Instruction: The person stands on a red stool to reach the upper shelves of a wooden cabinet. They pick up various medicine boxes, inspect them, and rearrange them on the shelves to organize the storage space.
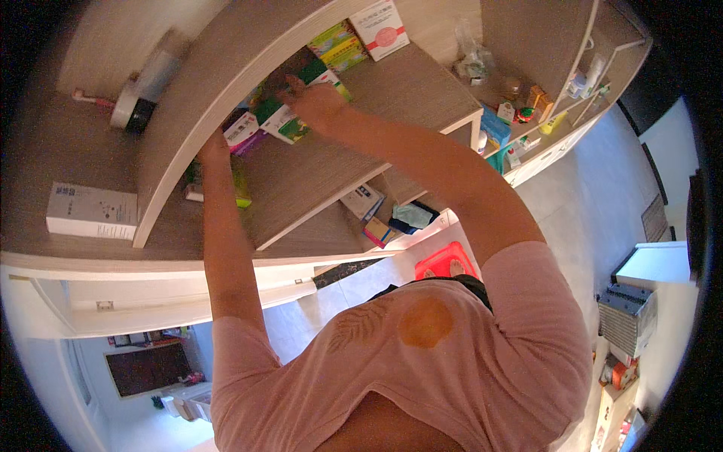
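Note:
Both my arms reach up into a wood-grain cabinet. My right hand (320, 105) is over a cluster of small cartons on an upper shelf board (407, 87), its fingers apart. Just under it lies a white-and-green carton (285, 124), which the hand may be touching. My left hand (216, 148) is at the left end of the same cluster, beside a white-and-purple carton (241, 129). The curved shelf edge hides most of its fingers, so its grip does not show. Yellow-green cartons (337, 47) and a white carton with a red mark (380, 30) stand farther back.
A white box (92, 211) and a white cylindrical container (134, 105) occupy the left compartment. A lower compartment holds several small boxes (363, 202). Bottles and packets fill shelves (538, 113) at right. My bare feet rest on a red surface (444, 260) below.

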`<state>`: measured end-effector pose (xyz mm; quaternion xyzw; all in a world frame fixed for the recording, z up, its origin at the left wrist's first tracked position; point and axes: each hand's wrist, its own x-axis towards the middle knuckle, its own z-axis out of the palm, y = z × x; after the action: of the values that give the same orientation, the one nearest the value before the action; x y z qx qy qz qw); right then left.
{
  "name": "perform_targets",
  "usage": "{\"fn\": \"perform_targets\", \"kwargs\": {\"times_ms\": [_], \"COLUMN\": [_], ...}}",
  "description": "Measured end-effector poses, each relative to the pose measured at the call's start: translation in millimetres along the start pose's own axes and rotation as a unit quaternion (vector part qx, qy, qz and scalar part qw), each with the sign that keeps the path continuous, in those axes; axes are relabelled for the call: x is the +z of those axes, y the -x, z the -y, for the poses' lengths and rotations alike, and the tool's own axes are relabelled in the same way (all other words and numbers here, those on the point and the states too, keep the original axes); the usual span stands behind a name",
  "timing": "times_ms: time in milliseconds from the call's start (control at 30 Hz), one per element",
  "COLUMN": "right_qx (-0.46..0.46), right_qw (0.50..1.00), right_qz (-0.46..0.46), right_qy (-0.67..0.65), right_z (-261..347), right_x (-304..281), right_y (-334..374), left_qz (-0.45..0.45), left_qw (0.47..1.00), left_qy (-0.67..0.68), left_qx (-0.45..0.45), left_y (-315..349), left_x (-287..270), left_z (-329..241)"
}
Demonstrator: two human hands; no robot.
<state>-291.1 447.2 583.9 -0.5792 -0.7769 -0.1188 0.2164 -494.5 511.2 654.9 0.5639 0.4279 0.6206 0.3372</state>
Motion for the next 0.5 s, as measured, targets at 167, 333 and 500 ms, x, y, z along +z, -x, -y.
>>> {"fn": "perform_targets", "kwargs": {"times_ms": [167, 333, 500], "right_qx": [0.005, 0.002, -0.054], "right_qw": [0.999, 1.000, 0.997], "right_qz": [0.033, -0.024, -0.049], "right_qy": [-0.027, -0.015, -0.018], "right_z": [12, 7, 6], "right_x": [-20, -20, -26], "right_y": [9, 25, 37], "left_qz": [0.120, 0.110, 0.150], "left_qw": [0.956, 0.933, 0.861], "left_qy": [0.267, 0.323, 0.461], "left_qx": [-0.033, -0.110, -0.155], "left_y": [-43, -27, -9], "left_x": [-24, 4, -18], "left_z": [54, 46, 40]}}
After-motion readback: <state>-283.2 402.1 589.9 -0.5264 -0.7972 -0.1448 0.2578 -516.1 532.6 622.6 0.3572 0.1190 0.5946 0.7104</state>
